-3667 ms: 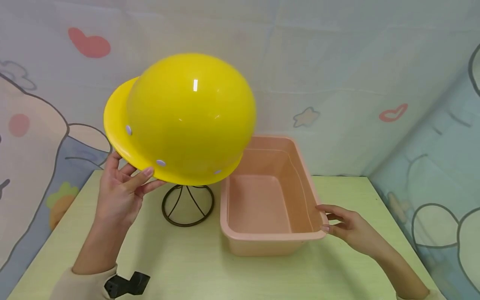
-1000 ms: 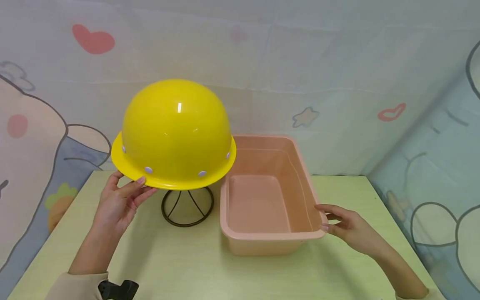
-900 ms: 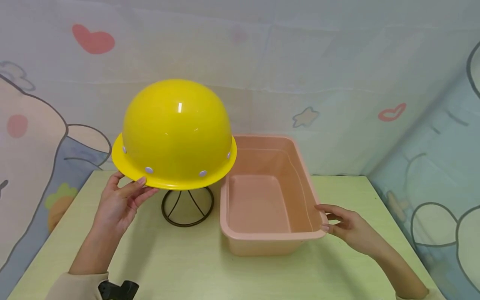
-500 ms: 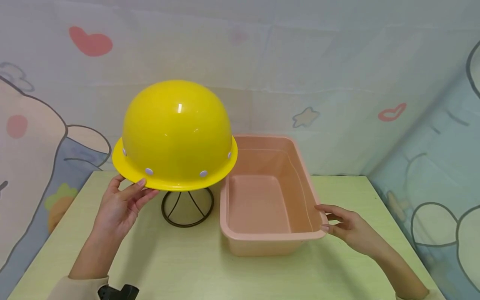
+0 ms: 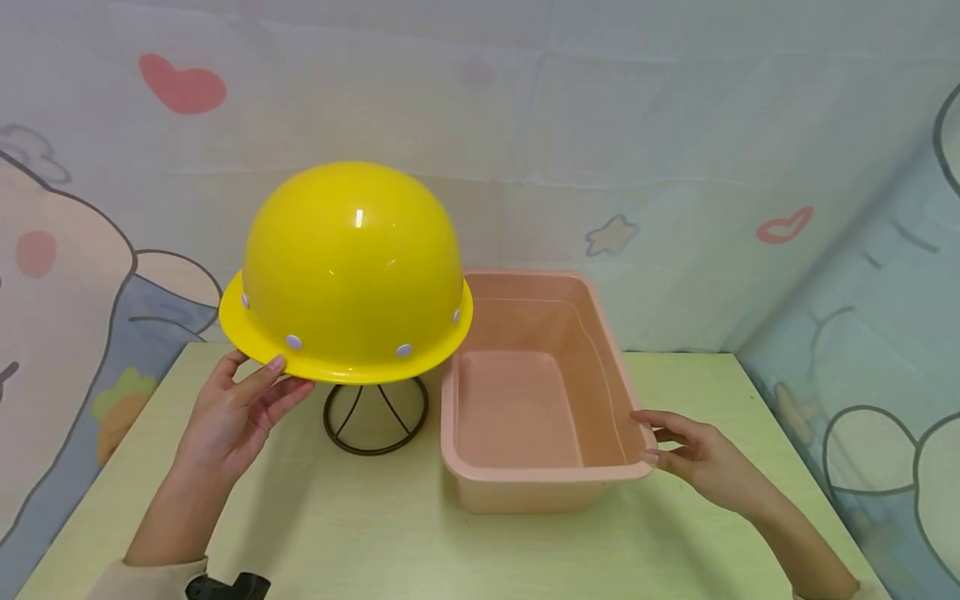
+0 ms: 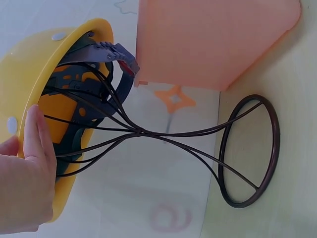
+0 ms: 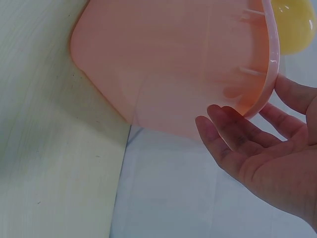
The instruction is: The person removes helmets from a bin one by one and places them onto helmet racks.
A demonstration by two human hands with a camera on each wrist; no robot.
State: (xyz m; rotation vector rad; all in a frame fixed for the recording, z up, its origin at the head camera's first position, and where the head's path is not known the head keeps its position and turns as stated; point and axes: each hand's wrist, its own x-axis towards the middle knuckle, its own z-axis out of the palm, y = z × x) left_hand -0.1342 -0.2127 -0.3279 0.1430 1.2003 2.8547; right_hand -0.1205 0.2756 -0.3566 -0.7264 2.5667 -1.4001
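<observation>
A glossy yellow hard hat (image 5: pixel 352 267) sits dome up over a dark wire stand (image 5: pixel 375 417). Its brim is pinched at the near left by my left hand (image 5: pixel 232 417), thumb on top and fingers beneath. From the left wrist view, the stand's upper wires (image 6: pixel 94 124) reach up inside the hat, beside its grey strap (image 6: pixel 94 53). My right hand (image 5: pixel 693 454) holds the near right corner of a pink plastic tub (image 5: pixel 543 475). In the right wrist view the thumb and fingers are at the tub's rim (image 7: pixel 272 54).
The tub stands just right of the wire stand, and the hat's brim overlaps its left rim in the head view. Both stand on a pale wooden table (image 5: pixel 360 533). A printed cloth (image 5: pixel 675 125) hangs behind and at the sides.
Since the earliest frame, my left hand has lowered the tilted hard hat and levelled it over the stand. Lately hat and hand have shifted only slightly left. The right hand and tub stay put.
</observation>
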